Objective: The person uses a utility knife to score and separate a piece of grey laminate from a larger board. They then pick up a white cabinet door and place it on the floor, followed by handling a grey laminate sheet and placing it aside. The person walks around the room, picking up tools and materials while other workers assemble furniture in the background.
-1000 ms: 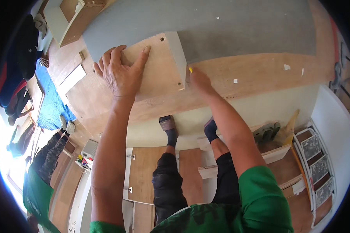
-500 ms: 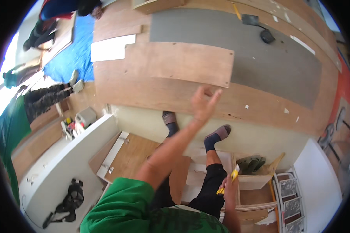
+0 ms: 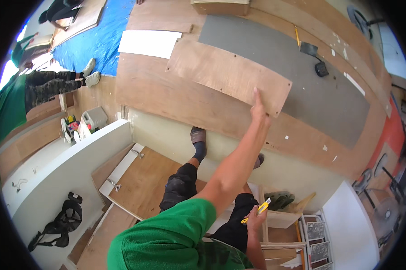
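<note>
My left hand (image 3: 258,109) grips the near edge of a rectangular plywood panel (image 3: 225,74) by its right end. One digit lies on top of the panel; the other fingers are hidden at its edge. Small dark holes mark the panel's rim. It sits at a slant over a large brown sheet (image 3: 167,96) and a grey sheet (image 3: 338,103). Low by my right thigh, my right hand (image 3: 255,219) is closed around a yellow utility knife (image 3: 258,209), its tip pointing up and right.
A white strip (image 3: 149,43) lies beside the panel. A wooden door with hinges (image 3: 144,180) and an open wooden box (image 3: 281,231) flank my legs. A white partition (image 3: 63,173) and a folded step ladder (image 3: 317,236) stand lower down. Other people work at the upper left, around a blue tarp (image 3: 95,42).
My left hand has moved up and right and taken hold of the panel. The panel has turned, its right end now lower. My right hand still holds the knife.
</note>
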Tool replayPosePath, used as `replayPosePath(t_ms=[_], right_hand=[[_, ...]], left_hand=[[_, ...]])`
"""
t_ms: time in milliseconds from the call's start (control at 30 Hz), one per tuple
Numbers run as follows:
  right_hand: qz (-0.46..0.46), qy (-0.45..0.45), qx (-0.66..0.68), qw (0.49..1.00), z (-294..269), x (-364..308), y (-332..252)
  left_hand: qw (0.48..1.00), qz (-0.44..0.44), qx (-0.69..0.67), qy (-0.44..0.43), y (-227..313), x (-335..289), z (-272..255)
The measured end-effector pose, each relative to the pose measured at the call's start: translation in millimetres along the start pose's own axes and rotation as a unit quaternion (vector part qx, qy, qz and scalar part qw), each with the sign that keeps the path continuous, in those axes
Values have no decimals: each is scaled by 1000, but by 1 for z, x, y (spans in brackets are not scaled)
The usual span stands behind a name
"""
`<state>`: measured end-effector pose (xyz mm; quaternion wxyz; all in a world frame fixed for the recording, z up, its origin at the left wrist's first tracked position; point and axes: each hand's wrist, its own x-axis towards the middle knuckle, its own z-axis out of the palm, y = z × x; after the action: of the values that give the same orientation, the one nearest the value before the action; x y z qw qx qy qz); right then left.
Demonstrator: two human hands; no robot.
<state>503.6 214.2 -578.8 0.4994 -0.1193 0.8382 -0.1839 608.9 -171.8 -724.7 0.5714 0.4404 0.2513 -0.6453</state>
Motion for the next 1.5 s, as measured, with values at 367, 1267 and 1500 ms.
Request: replayPosePath(t_ms=[367,1267,1500], right_hand=[[35,33,-28,998,9,11,-6],[37,-80,-154,984,75,-109,-131],[4,-40,-131,991,36,-100,-152]], left_hand=[[982,118,143,41,299,-150,-34],[627,486,514,326,529,-103,-24],[732,446,399,326,600,-109,-132]])
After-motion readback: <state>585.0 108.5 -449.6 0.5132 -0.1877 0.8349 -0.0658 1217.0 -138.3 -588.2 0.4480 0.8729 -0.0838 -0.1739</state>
